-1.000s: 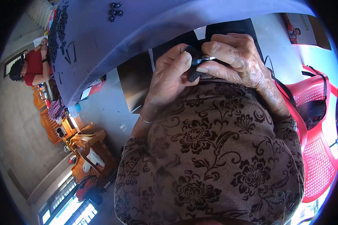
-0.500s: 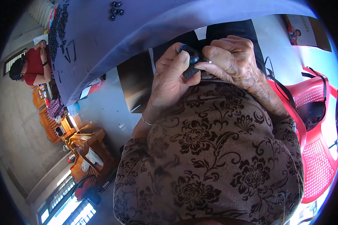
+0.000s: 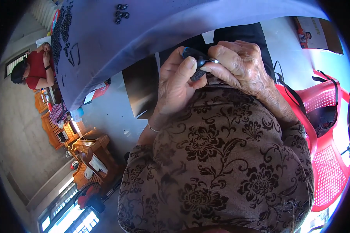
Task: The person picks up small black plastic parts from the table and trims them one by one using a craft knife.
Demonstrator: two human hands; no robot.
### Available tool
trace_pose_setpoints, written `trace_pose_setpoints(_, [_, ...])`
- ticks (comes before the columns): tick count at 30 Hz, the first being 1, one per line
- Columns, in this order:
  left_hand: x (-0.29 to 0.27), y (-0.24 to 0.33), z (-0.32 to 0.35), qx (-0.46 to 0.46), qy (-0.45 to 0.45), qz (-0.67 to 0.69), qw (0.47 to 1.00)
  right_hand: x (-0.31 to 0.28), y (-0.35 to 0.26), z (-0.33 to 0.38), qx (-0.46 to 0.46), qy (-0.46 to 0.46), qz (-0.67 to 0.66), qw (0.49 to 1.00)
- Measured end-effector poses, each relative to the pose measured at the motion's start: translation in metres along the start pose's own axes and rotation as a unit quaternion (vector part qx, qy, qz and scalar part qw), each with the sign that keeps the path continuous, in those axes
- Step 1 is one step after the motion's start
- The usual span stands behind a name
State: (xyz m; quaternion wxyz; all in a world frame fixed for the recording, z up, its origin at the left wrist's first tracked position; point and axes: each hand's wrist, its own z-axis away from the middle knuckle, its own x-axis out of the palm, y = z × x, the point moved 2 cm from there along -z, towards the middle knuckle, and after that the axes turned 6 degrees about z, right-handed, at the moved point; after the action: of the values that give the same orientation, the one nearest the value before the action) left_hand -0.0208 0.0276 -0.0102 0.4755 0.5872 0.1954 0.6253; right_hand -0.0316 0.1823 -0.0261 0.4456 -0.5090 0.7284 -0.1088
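A small workshop: a cloth-covered worktable strewn with small black parts, stacked wooden chairs.

Not much room here: both hands are crowding together right over the lap, pressing against the brown flowered top. The purple-covered worktop is hanging over just ahead, blocking anything forward. A red plastic chair is boxing in the right side. Only the grey floor on the left is staying open.
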Motion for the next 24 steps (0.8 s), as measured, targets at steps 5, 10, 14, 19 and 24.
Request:
trace_pose_setpoints(5, [-0.005, -0.001, -0.001, -0.017, -0.048, 0.033, 0.998, -0.001, -0.003, -0.002, 0.036, -0.01, -0.003, 0.999])
trace_pose_setpoints(10, [0.007, 0.003, -0.001, -0.056, 0.029, 0.029, 0.998, 0.0, -0.003, -0.002, 0.039, -0.012, 0.006, 0.999])
trace_pose_setpoints(14, [0.006, 0.0, -0.001, -0.065, 0.033, 0.068, 0.995, 0.001, -0.003, -0.002, 0.024, 0.028, 0.059, 0.998])
trace_pose_setpoints(19, [0.006, -0.002, -0.001, -0.061, 0.053, 0.077, 0.994, 0.003, -0.002, -0.002, 0.018, 0.054, 0.099, 0.993])
trace_pose_setpoints(24, [0.004, -0.003, -0.002, -0.056, 0.056, 0.087, 0.993, 0.006, -0.002, 0.0, 0.016, 0.057, 0.121, 0.991])
